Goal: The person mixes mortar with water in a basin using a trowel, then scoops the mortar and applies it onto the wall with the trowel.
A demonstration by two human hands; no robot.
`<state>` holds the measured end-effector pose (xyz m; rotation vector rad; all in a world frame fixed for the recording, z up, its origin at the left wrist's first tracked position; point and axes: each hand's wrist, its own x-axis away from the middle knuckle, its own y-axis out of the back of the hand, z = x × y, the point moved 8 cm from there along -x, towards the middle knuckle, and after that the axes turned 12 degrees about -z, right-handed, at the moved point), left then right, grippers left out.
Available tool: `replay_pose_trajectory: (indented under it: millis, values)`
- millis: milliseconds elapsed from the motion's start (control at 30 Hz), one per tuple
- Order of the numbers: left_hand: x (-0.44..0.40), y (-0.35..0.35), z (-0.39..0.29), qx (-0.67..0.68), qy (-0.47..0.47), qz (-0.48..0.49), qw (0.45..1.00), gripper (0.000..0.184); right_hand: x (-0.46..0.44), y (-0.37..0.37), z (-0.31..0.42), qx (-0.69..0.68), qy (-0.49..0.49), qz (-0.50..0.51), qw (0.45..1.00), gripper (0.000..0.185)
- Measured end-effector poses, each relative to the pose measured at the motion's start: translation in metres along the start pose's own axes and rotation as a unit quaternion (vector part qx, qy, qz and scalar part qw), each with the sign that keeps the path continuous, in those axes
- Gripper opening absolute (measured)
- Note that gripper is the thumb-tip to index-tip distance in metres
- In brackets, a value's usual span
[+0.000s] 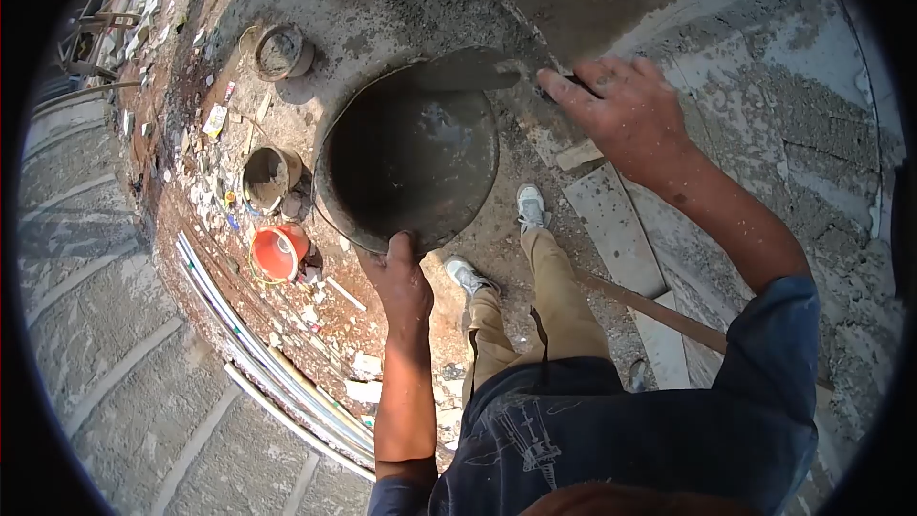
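My left hand (pixel 396 277) grips the near rim of a large round mortar tub (pixel 330 201), thumb over the edge and fingers underneath. The tub is dark inside, with wet grey residue on its wall and bottom. At the tub's far right side, my right hand (pixel 626 105) is closed, its fingers curled around what looks like a trowel's handle, mostly hidden. The trowel's dark, flat blade (pixel 468 74) reaches left across the tub's far rim.
To the left stand two mortar-stained buckets (pixel 284 53) (pixel 270 179) and an orange bucket (pixel 278 253). Long pipes (pixel 277 354) lie at lower left amid rubble. Boards (pixel 616 220) and a wooden strip (pixel 659 311) lie on the right, beside rough cement (pixel 812 153).
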<state>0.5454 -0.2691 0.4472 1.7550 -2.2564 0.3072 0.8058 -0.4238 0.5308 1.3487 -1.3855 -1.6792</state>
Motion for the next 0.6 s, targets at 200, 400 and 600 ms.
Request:
replay_pose_trajectory:
  millis: [200,400,600]
  values:
    - [-0.018,-0.014,-0.031,-0.204,-0.261,0.028,0.943,0.018,-0.049,-0.043,0.034,-0.043,0.022,0.034,0.998,0.036]
    - [-0.029,0.005,-0.029,-0.188,-0.223,0.021,0.956,0.057,-0.062,-0.099,0.065,-0.274,-0.035,0.123,0.953,0.038]
    - [-0.047,0.055,0.023,0.023,0.037,-0.071,0.996,0.067,-0.026,-0.147,0.123,-0.385,-0.073,0.149,0.908,0.042]
